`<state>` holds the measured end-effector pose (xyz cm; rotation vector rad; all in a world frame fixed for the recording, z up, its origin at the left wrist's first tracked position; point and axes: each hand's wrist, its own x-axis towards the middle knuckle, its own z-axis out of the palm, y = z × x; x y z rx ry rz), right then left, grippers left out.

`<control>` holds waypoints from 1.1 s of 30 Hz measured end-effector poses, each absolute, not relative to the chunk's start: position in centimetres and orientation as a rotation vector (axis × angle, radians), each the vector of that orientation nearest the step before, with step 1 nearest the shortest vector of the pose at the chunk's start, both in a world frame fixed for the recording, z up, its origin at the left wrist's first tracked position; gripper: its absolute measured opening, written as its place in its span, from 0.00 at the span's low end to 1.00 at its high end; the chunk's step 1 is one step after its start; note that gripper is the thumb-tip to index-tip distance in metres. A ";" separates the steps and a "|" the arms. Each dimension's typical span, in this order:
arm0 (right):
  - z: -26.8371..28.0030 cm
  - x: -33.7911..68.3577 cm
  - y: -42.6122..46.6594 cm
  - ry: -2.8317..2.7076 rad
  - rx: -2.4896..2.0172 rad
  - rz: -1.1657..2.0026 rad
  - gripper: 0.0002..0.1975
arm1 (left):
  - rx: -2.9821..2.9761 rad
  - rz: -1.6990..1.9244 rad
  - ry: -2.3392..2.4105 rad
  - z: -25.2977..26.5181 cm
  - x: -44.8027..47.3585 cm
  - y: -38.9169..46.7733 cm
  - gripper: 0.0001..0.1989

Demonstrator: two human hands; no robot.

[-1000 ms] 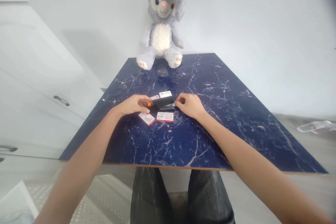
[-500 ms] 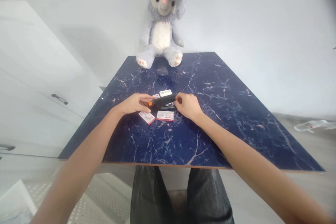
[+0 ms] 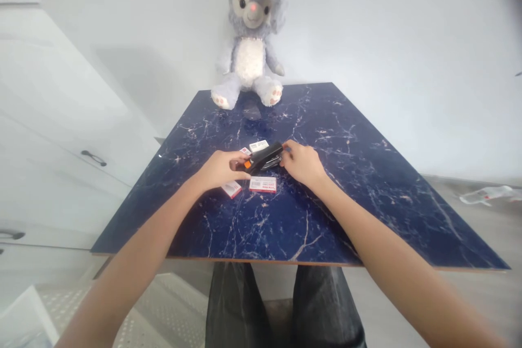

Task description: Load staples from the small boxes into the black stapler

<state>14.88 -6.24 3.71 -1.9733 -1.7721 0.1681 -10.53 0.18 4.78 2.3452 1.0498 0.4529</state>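
A black stapler (image 3: pixel 265 156) with an orange piece at its left end lies tilted between my hands, its right end higher in the view. My left hand (image 3: pixel 222 168) grips the left end, thumb in front and fingers behind. At the right end, my right hand (image 3: pixel 302 162) has its fingers pinched closed against the stapler. Just in front of it lies a small white and red box (image 3: pixel 263 184). Another red-edged box (image 3: pixel 232 189) is partly covered by my left hand. Behind the stapler sits a white box (image 3: pixel 259 145), with a further box (image 3: pixel 245 151) beside it, mostly hidden.
The dark blue marble-patterned table (image 3: pixel 326 217) stands against a white wall. A grey plush toy (image 3: pixel 250 60) sits at its far edge. White cabinets (image 3: pixel 53 147) with dark handles flank the left side. A clear plastic bag (image 3: pixel 489 194) lies on the floor at right.
The stapler has shifted slightly right and turned, its right end swinging away from me. Both hands have moved right with it. My left hand now covers more of the front left box.
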 end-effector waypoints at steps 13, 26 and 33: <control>4.2 16.2 -6.2 -1.834 -1.937 0.238 0.17 | 2.632 0.560 0.682 4.5 -7.6 -4.0 0.15; 5.3 16.8 -7.5 -2.111 -1.736 0.539 0.10 | 2.711 0.405 1.128 4.5 -10.7 0.2 0.21; 5.2 16.4 -7.4 -2.062 -1.721 0.514 0.09 | 2.664 0.311 0.760 5.6 -9.4 -2.3 0.24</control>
